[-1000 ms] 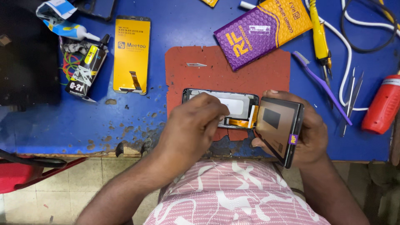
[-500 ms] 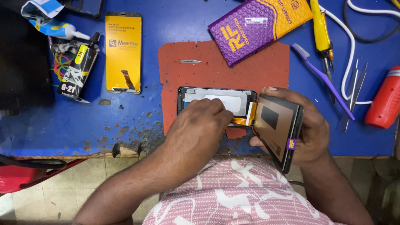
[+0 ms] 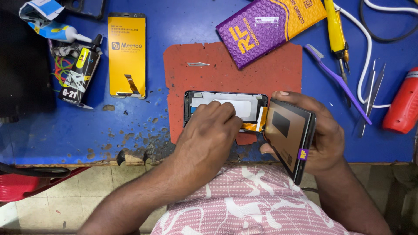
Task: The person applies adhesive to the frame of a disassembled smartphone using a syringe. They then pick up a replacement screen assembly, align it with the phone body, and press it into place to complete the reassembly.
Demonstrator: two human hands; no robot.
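- Seen from above, a person in a pink patterned shirt works at a worn blue table.
- An opened phone frame lies flat on a red mat near the table's front edge.
- The left hand rests over the frame, its fingers bent and pressing down inside it; they grip nothing that can be seen.
- The right hand holds a detached phone screen, tilted up just right of the frame, with the fingers wrapped around its edges.
- An orange ribbon cable runs between the frame and the screen.
- A small metal blade lies on the mat behind the frame.
- A purple and yellow box overlaps the mat's far right corner.
- To the left lie a yellow packet and a black glue tube.
- To the right lie a purple brush, metal tweezers and a red bottle.
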